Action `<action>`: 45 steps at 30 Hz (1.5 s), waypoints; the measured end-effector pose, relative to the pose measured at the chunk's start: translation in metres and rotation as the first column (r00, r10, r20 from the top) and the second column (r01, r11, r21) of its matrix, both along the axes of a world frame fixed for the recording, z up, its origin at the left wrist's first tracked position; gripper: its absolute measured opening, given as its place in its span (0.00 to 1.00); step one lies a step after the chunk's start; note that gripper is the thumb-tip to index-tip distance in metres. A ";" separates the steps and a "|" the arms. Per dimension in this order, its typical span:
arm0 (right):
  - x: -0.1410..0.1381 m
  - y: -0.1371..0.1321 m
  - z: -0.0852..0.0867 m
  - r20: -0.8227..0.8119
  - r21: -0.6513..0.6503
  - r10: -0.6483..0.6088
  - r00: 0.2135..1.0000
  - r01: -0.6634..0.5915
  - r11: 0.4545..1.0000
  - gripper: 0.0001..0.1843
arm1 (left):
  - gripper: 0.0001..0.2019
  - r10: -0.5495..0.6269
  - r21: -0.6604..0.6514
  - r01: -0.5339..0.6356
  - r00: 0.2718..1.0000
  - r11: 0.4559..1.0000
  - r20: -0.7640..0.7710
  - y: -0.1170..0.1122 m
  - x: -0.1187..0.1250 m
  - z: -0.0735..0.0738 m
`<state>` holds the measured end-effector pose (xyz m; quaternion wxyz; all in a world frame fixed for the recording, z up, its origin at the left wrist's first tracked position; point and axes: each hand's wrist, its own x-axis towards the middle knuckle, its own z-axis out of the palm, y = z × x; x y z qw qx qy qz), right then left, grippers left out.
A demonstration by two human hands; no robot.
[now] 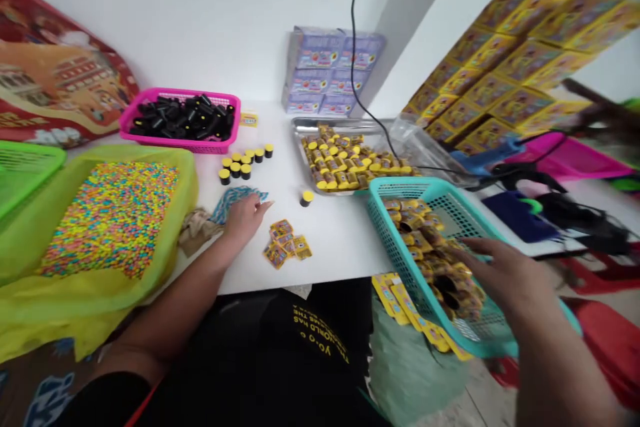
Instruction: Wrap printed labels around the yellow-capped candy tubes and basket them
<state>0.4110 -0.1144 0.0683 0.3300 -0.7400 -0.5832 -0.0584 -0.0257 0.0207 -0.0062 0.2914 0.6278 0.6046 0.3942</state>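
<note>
My left hand (243, 217) rests flat on the white table (340, 233) with fingers stretched out, touching a blue striped cloth (235, 201). A small pile of yellow label stickers (287, 243) lies just to its right, and a single yellow-capped black tube (307, 198) stands beyond. My right hand (505, 275) reaches, fingers spread, into a teal basket (450, 200) that is tilted over the table edge and holds several labelled tubes (435, 253). Nothing shows in either hand.
A pink basket (131, 121) of black tubes sits at the back left, with several capped tubes (243, 163) before it. A yellow-green bag of coloured candy beads (110, 217) lies left. A metal tray (300, 128) of labelled tubes, purple boxes (330, 70), yellow boxes (520, 60) and a glue gun (515, 177) stand behind and right.
</note>
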 end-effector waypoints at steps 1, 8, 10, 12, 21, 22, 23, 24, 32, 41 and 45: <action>-0.016 -0.005 0.005 0.017 -0.003 -0.033 0.999 0.033 0.999 0.23 | 0.12 0.050 0.013 -0.050 0.998 0.999 -0.036 0.003 -0.006 0.002; -0.157 -0.006 -0.013 -0.084 0.143 0.420 0.904 -0.406 0.903 0.09 | 0.09 0.105 -0.126 -0.128 0.979 0.984 -0.175 0.021 -0.029 0.001; -0.182 0.012 -0.034 -0.156 0.059 0.507 0.848 -0.504 0.862 0.09 | 0.05 0.106 -0.079 -0.119 0.983 0.990 -0.153 0.014 -0.021 -0.001; -0.197 0.034 -0.054 -0.244 -0.002 0.518 0.820 -0.535 0.845 0.09 | 0.08 0.061 -0.020 -0.063 0.994 0.998 -0.096 0.003 -0.008 -0.002; -0.218 0.090 -0.090 -0.400 -0.099 0.408 0.821 -0.481 0.871 0.08 | 0.12 -0.254 -0.056 0.248 0.954 0.967 -0.159 -0.001 0.020 -0.010; -0.220 0.093 -0.090 -0.412 -0.107 0.399 0.819 -0.478 0.872 0.08 | 0.12 -0.268 -0.040 0.265 0.958 0.963 -0.102 0.001 0.018 -0.011; -0.222 0.095 -0.090 -0.422 -0.118 0.391 0.818 -0.478 0.871 0.08 | 0.11 -0.280 -0.026 0.279 0.959 0.960 -0.047 0.002 0.016 -0.013; -0.225 0.098 -0.089 -0.424 -0.134 0.389 0.818 -0.482 0.866 0.09 | 0.11 -0.289 -0.014 0.289 0.957 0.957 -0.004 0.002 0.014 -0.015; -0.258 0.131 -0.073 -0.115 -0.503 0.284 0.952 -0.302 0.810 0.09 | 0.11 -0.193 -0.010 0.193 0.973 0.981 -0.124 0.001 0.008 -0.014; -0.260 0.140 -0.079 -0.076 -0.591 0.218 0.973 -0.220 0.776 0.06 | 0.06 -0.255 -0.053 0.256 0.877 0.965 -0.407 0.000 0.003 -0.015; -0.260 0.139 -0.079 -0.131 -0.564 0.197 0.972 -0.237 0.791 0.12 | 0.05 -0.248 -0.032 0.260 0.869 0.965 -0.428 -0.001 0.003 -0.018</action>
